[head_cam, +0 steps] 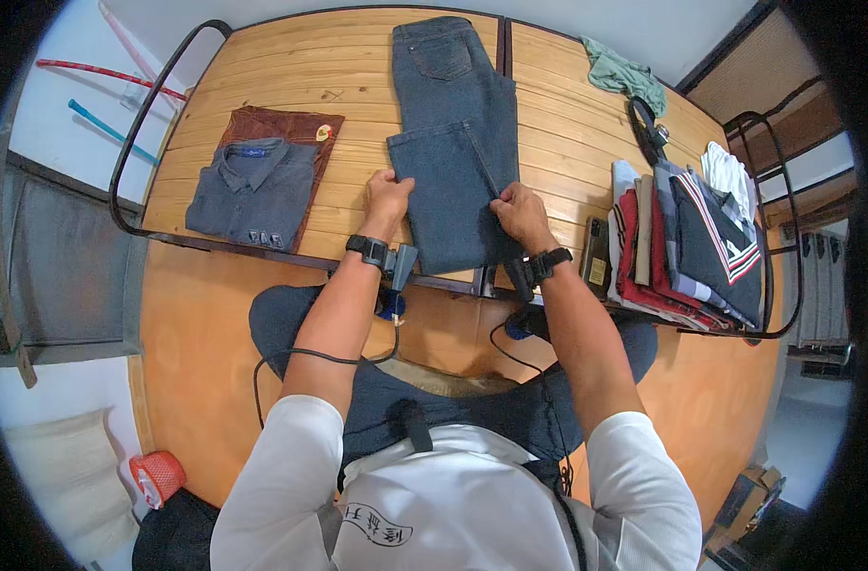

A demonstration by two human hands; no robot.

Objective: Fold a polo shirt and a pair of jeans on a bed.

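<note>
A pair of dark blue jeans (455,107) lies lengthwise over a slatted wooden table (562,143), its waist with a back pocket at the far edge. The lower legs are doubled back over themselves, with the fold near the front edge. At the left edge of that folded part, my left hand (387,196) pinches the denim between thumb and fingers. My right hand (521,214) grips its right edge, fingers curled on the cloth. Both wrists wear black straps with small devices and cables.
At left, a folded grey collared shirt (252,189) lies on a brown garment (284,118). At right are a phone (594,250), a pile of folded clothes (705,235), a black belt (644,132) and a green cloth (623,71). Black metal rails (123,164) bound the table's ends.
</note>
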